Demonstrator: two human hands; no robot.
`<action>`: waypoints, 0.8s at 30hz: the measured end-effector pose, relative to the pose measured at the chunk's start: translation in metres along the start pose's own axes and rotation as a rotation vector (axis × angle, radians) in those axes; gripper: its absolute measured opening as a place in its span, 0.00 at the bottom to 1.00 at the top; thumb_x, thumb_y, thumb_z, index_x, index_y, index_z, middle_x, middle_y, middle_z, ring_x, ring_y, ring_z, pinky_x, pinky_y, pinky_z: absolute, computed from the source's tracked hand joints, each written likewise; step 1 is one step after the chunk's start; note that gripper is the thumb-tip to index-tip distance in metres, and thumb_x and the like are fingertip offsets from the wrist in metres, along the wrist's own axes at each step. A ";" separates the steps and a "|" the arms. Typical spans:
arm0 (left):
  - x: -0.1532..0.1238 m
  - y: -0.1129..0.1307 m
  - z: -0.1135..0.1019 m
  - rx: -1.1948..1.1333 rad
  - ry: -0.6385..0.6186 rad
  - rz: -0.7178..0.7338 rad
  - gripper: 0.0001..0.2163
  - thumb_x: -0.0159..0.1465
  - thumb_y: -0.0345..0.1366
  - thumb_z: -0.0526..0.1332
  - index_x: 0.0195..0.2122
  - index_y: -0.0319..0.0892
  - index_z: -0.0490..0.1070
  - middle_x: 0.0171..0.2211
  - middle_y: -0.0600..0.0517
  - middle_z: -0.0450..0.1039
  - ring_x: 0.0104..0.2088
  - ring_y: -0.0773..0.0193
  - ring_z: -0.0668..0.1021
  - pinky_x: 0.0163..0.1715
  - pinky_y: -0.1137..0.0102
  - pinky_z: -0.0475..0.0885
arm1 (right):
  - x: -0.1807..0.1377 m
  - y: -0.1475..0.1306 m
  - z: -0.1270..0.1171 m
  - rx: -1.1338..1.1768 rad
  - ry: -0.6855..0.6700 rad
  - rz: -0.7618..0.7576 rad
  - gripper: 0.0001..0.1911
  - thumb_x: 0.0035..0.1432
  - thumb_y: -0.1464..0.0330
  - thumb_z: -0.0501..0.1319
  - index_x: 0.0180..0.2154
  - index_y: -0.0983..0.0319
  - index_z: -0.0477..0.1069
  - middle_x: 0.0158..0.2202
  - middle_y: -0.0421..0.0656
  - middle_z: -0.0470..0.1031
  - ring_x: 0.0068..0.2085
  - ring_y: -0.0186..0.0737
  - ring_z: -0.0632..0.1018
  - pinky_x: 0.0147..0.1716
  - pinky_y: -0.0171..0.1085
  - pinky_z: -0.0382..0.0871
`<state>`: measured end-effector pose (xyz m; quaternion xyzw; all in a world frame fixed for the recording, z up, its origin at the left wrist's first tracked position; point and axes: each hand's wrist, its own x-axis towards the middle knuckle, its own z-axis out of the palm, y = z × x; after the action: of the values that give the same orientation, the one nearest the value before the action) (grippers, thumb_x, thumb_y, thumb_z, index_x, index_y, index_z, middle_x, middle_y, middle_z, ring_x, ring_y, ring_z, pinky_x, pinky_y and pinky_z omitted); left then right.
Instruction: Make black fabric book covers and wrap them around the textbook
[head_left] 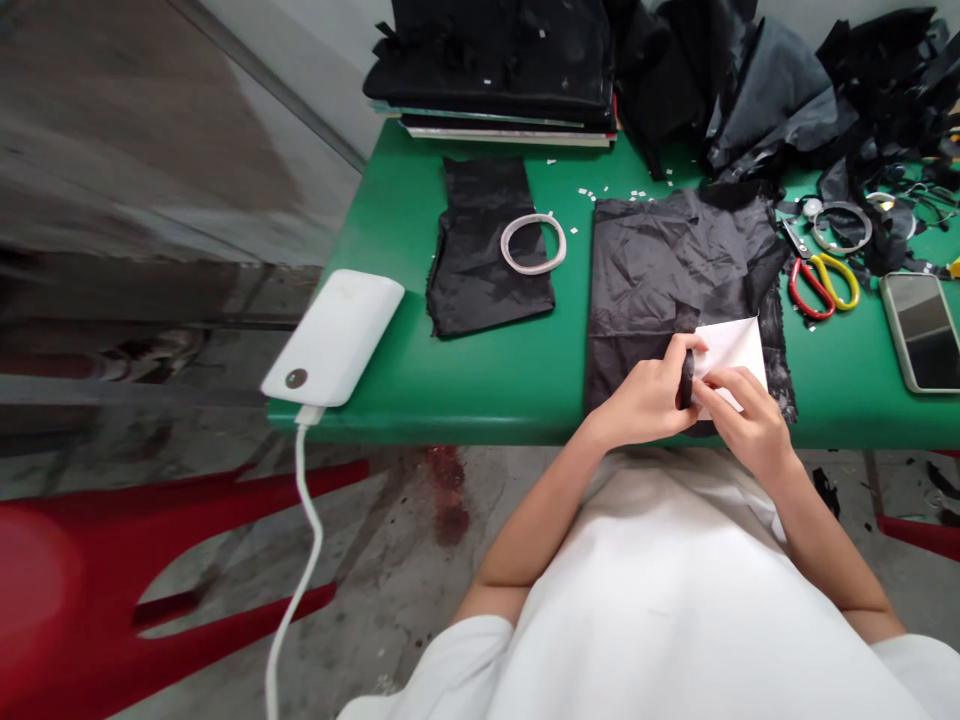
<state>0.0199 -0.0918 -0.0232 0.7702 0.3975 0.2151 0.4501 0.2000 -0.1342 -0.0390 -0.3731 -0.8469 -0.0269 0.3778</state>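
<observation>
A white square sheet (729, 345), like paper or card, is between my hands over a piece of black cloth (660, 250) at the table's front edge. My left hand (651, 400) is closed at the sheet's left side, with a short black strip (685, 380) along its fingers. From the right, my right hand (754, 425) reaches over the sheet, its fingertips pinched together near the left fingertips. What exactly sits between those fingertips is too small to make out. The black cloth is wrinkled, with frayed edges on its right side.
Scissors (821, 285) with red and yellow handles lie right of the cloth, near a phone (926, 330). A white tape ring (534, 243) rests on another black cloth piece (480, 270). A cabled white power bank (337, 335) sits front left. Black fabric (780, 90) is heaped behind.
</observation>
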 end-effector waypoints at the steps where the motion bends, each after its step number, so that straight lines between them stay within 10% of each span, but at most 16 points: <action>1: 0.000 0.000 0.000 0.004 0.000 -0.006 0.26 0.56 0.33 0.60 0.57 0.41 0.57 0.27 0.58 0.71 0.25 0.61 0.78 0.30 0.72 0.64 | -0.001 0.000 -0.001 -0.027 -0.022 -0.009 0.17 0.65 0.80 0.57 0.50 0.59 0.74 0.41 0.49 0.78 0.39 0.42 0.76 0.38 0.41 0.73; 24: 0.003 0.007 -0.003 0.123 -0.007 -0.035 0.25 0.60 0.33 0.57 0.60 0.38 0.59 0.26 0.56 0.72 0.26 0.57 0.78 0.32 0.70 0.66 | -0.019 -0.022 0.012 -0.338 -0.085 0.154 0.22 0.66 0.77 0.57 0.58 0.56 0.71 0.50 0.50 0.77 0.54 0.51 0.74 0.51 0.50 0.68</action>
<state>0.0227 -0.0898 -0.0163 0.7900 0.4218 0.1795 0.4072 0.1861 -0.1574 -0.0548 -0.4958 -0.8145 -0.1238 0.2746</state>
